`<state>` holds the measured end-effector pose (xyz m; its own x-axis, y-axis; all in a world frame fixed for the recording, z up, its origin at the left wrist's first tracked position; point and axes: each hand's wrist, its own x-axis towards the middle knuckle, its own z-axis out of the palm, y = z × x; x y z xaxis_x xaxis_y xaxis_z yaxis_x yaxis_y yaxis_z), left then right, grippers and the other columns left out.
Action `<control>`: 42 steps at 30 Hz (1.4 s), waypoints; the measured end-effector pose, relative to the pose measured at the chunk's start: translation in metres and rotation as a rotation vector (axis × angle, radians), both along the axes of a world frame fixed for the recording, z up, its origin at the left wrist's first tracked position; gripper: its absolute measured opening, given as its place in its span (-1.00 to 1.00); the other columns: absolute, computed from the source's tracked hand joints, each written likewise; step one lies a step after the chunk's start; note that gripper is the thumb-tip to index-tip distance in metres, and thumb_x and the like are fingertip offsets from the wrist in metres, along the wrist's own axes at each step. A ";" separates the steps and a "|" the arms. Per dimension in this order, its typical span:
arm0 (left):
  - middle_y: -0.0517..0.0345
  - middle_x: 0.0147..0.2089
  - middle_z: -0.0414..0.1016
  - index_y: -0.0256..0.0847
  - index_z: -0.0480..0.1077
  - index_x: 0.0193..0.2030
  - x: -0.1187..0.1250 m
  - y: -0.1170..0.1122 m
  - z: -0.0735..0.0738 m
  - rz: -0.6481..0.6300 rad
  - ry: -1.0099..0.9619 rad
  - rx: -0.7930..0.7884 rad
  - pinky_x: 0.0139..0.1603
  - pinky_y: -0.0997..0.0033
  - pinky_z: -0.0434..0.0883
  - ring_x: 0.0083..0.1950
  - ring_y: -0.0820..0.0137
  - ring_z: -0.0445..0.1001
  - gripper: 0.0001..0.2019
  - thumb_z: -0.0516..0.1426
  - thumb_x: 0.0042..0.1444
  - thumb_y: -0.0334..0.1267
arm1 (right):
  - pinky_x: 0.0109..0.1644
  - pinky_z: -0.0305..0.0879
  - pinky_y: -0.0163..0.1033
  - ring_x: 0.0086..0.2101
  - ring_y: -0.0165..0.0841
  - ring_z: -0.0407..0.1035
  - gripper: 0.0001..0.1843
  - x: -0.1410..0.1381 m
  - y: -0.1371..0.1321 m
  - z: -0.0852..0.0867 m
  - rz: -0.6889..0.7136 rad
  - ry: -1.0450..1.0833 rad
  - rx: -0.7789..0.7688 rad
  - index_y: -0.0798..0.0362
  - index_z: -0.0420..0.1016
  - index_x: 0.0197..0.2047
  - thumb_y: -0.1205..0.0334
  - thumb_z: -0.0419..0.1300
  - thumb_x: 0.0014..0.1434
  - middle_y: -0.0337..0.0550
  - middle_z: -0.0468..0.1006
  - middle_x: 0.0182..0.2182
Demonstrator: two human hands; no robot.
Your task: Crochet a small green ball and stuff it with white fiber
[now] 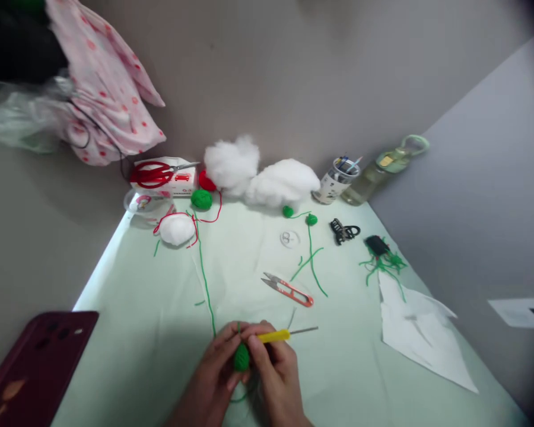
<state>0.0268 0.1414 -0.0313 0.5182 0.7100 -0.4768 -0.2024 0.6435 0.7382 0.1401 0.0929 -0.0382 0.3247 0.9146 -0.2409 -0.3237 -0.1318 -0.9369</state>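
Between my two hands sits a small green crocheted piece (pixel 241 358). My left hand (pixel 218 362) has its fingers wrapped round it from the left. My right hand (pixel 273 367) is closed round the yellow handle of a crochet hook (pixel 273 336), whose metal shaft points to the right, and its fingertips meet those of my left hand at the top of the piece. A strand of green yarn (pixel 206 284) runs from my left hand up to a green yarn ball (pixel 202 200). Orange thread snips (pixel 288 289) lie beyond my hands.
White stuffing (pixel 280 184) is heaped along the wall. At the back right stand a pen cup (pixel 336 181) and a water bottle (pixel 374 175). Red scissors (pixel 153 174) rest on a box at the back left. A black hair claw (pixel 343 231) and white paper (pixel 416 326) lie on the right.
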 end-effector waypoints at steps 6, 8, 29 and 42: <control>0.20 -0.31 0.46 -0.15 0.61 0.01 -0.022 -0.043 0.063 0.026 -0.229 0.110 -0.22 0.50 0.36 -0.40 0.53 0.28 -0.70 0.35 0.21 -0.07 | -0.53 0.34 -0.31 -0.67 -0.56 0.30 -0.81 -0.006 -0.033 0.061 0.022 -0.034 0.373 -0.02 0.64 -0.16 0.09 0.25 0.39 -0.22 0.55 -0.33; 0.17 -0.26 0.51 -0.11 0.59 0.09 -0.033 -0.057 0.076 0.025 -0.260 0.202 -0.16 0.48 0.38 -0.31 0.48 0.37 -0.66 0.37 0.19 -0.12 | -0.50 0.35 -0.33 -0.61 -0.53 0.35 -0.82 -0.008 -0.045 0.077 0.050 -0.084 0.431 -0.05 0.68 -0.16 0.11 0.25 0.40 -0.22 0.56 -0.33; 0.22 -0.12 0.57 0.03 0.52 0.21 -0.033 -0.075 0.090 -0.151 -0.108 0.477 0.01 0.38 0.36 -0.08 0.40 0.47 -0.54 0.40 0.16 -0.20 | -0.10 0.46 -0.22 -0.17 -0.33 0.52 -0.80 0.033 -0.077 0.089 0.174 -0.533 0.666 -0.15 0.72 -0.06 0.32 0.29 0.36 -0.17 0.65 -0.24; 0.18 -0.17 0.50 -0.06 0.48 0.29 -0.004 -0.056 0.086 0.091 -0.040 0.430 -0.18 0.42 0.37 -0.29 0.46 0.39 -0.47 0.39 0.19 -0.14 | -0.21 0.44 -0.24 -0.37 -0.40 0.45 -0.85 0.033 -0.049 0.086 -0.023 -0.360 0.513 -0.09 0.73 -0.18 0.17 0.29 0.37 -0.22 0.61 -0.34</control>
